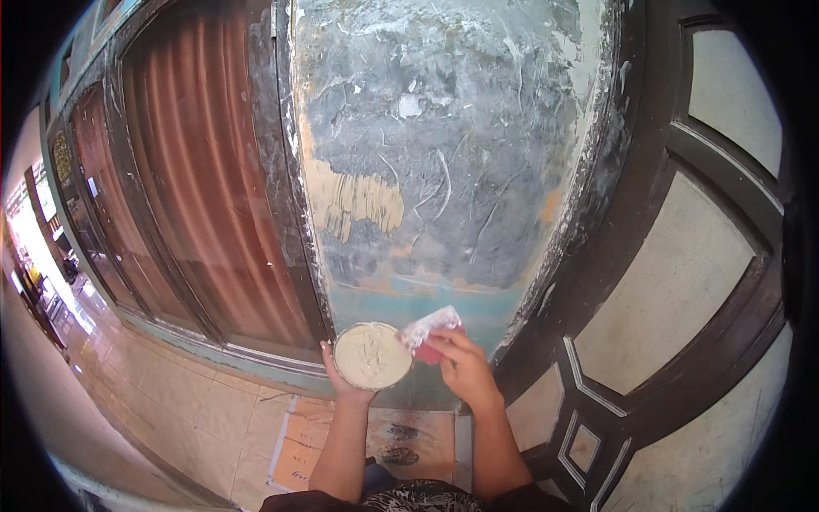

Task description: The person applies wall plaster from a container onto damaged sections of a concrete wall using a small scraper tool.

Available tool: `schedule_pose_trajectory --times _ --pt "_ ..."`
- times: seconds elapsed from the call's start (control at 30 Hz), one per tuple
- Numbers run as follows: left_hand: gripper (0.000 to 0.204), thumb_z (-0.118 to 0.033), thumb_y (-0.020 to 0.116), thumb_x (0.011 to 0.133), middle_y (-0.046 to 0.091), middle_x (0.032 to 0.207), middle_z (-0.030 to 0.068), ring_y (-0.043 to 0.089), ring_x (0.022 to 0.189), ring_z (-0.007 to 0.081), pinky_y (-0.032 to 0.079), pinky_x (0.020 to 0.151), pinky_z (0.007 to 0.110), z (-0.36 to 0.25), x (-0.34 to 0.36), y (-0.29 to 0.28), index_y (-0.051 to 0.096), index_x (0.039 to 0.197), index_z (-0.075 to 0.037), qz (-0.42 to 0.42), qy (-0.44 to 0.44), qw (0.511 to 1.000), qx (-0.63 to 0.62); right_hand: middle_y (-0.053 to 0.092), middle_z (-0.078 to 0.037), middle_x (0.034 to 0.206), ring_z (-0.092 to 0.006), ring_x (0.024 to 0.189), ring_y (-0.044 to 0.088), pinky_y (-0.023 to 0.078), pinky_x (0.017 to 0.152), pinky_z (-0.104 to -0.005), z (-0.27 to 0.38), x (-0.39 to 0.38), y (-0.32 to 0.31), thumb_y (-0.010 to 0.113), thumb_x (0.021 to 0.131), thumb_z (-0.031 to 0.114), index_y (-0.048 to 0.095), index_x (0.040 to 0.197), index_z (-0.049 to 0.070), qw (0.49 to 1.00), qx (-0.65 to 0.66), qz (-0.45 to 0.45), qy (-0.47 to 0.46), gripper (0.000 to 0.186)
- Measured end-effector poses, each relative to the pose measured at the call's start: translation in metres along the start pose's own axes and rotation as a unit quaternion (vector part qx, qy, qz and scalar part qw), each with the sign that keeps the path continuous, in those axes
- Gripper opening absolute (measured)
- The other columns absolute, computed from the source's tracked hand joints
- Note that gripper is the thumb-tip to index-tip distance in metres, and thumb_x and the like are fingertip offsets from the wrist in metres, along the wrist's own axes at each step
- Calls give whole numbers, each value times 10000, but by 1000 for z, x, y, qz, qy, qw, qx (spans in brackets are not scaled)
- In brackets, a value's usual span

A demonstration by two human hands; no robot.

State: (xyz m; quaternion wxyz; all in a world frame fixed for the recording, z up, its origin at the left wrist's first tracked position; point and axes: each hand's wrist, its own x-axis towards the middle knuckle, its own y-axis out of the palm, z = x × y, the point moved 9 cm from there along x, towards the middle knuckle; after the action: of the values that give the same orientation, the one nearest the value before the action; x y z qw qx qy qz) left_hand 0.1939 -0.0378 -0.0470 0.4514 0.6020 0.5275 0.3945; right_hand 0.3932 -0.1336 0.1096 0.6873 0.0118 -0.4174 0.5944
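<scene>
My left hand is wrapped round the side and underside of a round tub of cream-coloured putty, its surface stirred into lumps. Just right of the tub, my right hand grips a red putty scraper, whose flat upper part is smeared white. The scraper's lower left corner is close to the tub's rim; whether they touch I cannot tell. Ahead stands a grey, scraped wall with a ridged patch of beige putty on its left side.
A dark-framed window with a reddish-brown curtain behind it borders the wall on the left. To the right is a dark brown panelled door. Orange printed sheets lie on the tiled floor near my feet.
</scene>
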Motion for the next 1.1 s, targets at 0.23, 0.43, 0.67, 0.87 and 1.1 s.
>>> schedule_pose_trajectory --times 0.23,0.43,0.67,0.87,1.1 --pt "943 -820 390 959 538 1536 203 542 1355 489 428 1054 789 5 26 0 525 1501 -60 26 -15 999 -14 692 -153 1295 -346 1175 686 546 1015 -383 -52 43 -1 679 802 -119 754 1191 14 998 -28 -40 -50 418" --pt "949 -825 370 960 528 1542 210 529 1367 491 414 1042 815 -1 38 4 518 1509 -65 36 -14 999 -22 683 -130 1306 -346 1156 676 549 1004 -404 -72 54 9 701 832 -28 743 1216 54 989 -79 -2 -124 395" --pt "962 -840 390 941 520 1550 202 524 1372 488 415 1035 823 8 37 -4 515 1509 -74 21 -15 1000 -16 694 -62 1303 -315 1064 685 548 927 -437 -64 41 27 710 838 48 757 1199 112 969 -166 14 -185 370" --pt "947 -840 405 935 528 1547 182 531 1367 474 412 1022 837 21 33 -10 521 1509 -96 8 -22 999 -43 696 -85 1303 -325 1090 689 536 944 -436 -79 34 30 739 826 15 765 1191 91 983 -123 -95 -99 374" --pt "880 -790 397 980 584 1496 151 580 1347 370 483 1118 563 20 13 -18 560 1475 -81 9 -14 1000 15 689 -111 1301 -362 1144 678 549 984 -419 -89 -17 30 731 800 -64 775 1168 53 988 -7 -152 -16 389"
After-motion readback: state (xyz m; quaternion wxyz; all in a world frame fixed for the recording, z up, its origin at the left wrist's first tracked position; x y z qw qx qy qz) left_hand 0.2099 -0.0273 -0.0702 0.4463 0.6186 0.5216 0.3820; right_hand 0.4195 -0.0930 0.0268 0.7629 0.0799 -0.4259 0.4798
